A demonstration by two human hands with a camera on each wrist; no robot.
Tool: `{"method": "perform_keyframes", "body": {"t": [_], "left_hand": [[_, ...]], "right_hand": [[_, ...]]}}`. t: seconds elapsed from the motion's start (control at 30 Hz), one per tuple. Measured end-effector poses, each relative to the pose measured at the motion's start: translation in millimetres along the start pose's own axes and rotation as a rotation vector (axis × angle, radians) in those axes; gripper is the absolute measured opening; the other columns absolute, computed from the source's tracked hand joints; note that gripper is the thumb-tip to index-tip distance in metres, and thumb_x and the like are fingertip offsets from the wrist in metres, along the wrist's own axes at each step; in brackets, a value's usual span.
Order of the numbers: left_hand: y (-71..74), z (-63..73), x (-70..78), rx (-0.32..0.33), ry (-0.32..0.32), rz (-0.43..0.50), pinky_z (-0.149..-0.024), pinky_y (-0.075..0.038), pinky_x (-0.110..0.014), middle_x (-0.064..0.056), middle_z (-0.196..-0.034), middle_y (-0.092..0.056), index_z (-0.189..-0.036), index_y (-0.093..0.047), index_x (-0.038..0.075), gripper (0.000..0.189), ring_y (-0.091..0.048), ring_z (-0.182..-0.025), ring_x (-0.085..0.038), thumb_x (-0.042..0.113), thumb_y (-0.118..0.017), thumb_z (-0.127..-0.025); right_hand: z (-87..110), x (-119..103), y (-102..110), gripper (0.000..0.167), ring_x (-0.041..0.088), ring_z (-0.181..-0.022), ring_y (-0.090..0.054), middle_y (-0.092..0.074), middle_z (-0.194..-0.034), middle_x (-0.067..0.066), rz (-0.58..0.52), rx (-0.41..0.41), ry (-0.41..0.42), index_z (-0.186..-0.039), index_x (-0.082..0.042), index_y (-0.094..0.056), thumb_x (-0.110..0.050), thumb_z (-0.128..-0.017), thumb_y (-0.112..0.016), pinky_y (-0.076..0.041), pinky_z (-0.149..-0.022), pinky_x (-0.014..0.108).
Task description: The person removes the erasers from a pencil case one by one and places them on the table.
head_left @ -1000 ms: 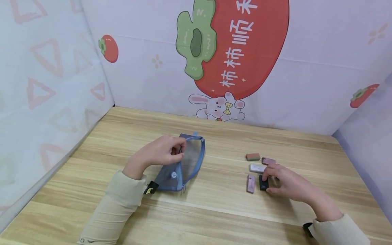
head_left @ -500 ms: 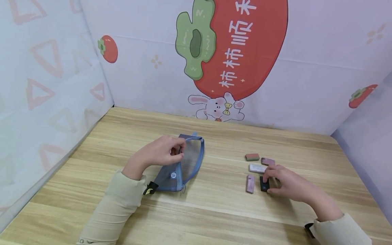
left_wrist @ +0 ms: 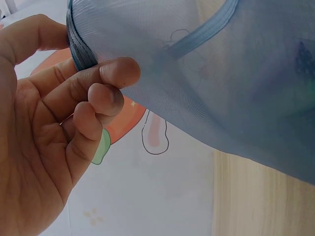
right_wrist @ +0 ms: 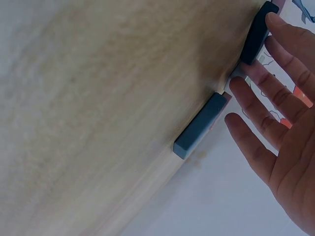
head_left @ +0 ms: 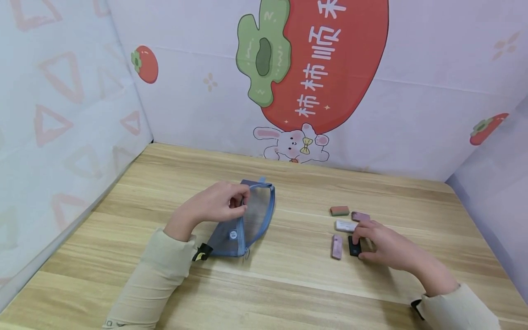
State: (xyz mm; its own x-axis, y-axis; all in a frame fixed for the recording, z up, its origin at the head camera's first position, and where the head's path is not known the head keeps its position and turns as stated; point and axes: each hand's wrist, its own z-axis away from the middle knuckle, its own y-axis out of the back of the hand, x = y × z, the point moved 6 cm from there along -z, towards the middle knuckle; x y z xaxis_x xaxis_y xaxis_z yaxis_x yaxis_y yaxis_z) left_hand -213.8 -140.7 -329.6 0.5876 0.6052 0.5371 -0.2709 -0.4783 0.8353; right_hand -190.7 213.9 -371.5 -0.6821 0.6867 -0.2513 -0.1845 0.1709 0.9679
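My left hand (head_left: 214, 201) pinches the zippered edge of a blue mesh pouch (head_left: 224, 243), whose mouth gapes toward the right. In the left wrist view, thumb and fingers meet on the zipper band, and the sheer mesh (left_wrist: 236, 108) hangs beyond them. Over on the right, my right hand (head_left: 389, 250) pinches a small black eraser (head_left: 354, 250) low at the table, thumb at its near right edge and a fingertip at its far end. The right wrist view shows the dark eraser (right_wrist: 256, 34) beside the thumb, the other fingers spread loosely.
Around the black eraser lie a white eraser (head_left: 344, 225), a red-and-green one (head_left: 339, 211), a mauve one (head_left: 360, 216) and a pale purple one (head_left: 336, 247). The wooden table (head_left: 288, 284) meets a printed backdrop (head_left: 198, 105) behind and at both sides.
Under my right fingers the black eraser has shifted slightly, right and then back left. My left hand and the pouch have stayed in place.
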Motion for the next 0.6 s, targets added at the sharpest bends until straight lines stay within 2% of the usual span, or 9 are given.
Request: {"method": "perform_keyframes", "body": {"t": [0.07, 0.27, 0.47, 0.6], "left_hand": [[0.3, -0.1, 0.4, 0.001, -0.002, 0.001, -0.057, -0.039, -0.021, 0.011, -0.059, -0.051, -0.086, -0.059, 0.013, 0.004, -0.046, -0.055, -0.004, 0.014, -0.056, -0.087], [0.5, 0.1, 0.7, 0.006, 0.002, 0.009, -0.057, -0.039, -0.021, 0.011, -0.06, -0.051, -0.086, -0.059, 0.013, 0.004, -0.047, -0.056, -0.004, 0.013, -0.055, -0.085], [0.3, -0.3, 0.7, 0.006, -0.002, 0.011, -0.057, -0.04, -0.022, 0.011, -0.06, -0.051, -0.085, -0.059, 0.014, 0.004, -0.047, -0.056, -0.005, 0.013, -0.055, -0.086], [0.3, -0.4, 0.8, 0.006, -0.005, 0.003, -0.058, -0.04, -0.022, 0.011, -0.06, -0.051, -0.084, -0.058, 0.015, 0.004, -0.047, -0.056, -0.005, 0.013, -0.055, -0.086]], "right_hand": [[0.4, 0.0, 0.0, 0.031, 0.022, -0.104, -0.061, -0.056, -0.103, -0.011, -0.001, -0.002, -0.006, -0.091, -0.024, -0.061, -0.013, -0.074, -0.085, -0.052, -0.08, 0.038], [0.2, 0.6, -0.2, 0.03, 0.039, -0.12, -0.059, -0.059, -0.108, -0.007, -0.017, -0.009, -0.029, -0.09, -0.024, -0.061, -0.013, -0.074, -0.084, -0.053, -0.083, 0.042], [0.1, 0.2, 0.2, 0.029, 0.032, -0.112, -0.063, -0.059, -0.106, -0.008, 0.0, -0.004, -0.032, -0.091, -0.024, -0.062, -0.014, -0.074, -0.084, -0.053, -0.081, 0.04], [-0.1, -0.6, 1.7, 0.029, 0.038, -0.115, -0.062, -0.061, -0.113, -0.001, -0.007, 0.01, -0.026, -0.091, -0.024, -0.063, -0.014, -0.074, -0.085, -0.054, -0.083, 0.043]]}}
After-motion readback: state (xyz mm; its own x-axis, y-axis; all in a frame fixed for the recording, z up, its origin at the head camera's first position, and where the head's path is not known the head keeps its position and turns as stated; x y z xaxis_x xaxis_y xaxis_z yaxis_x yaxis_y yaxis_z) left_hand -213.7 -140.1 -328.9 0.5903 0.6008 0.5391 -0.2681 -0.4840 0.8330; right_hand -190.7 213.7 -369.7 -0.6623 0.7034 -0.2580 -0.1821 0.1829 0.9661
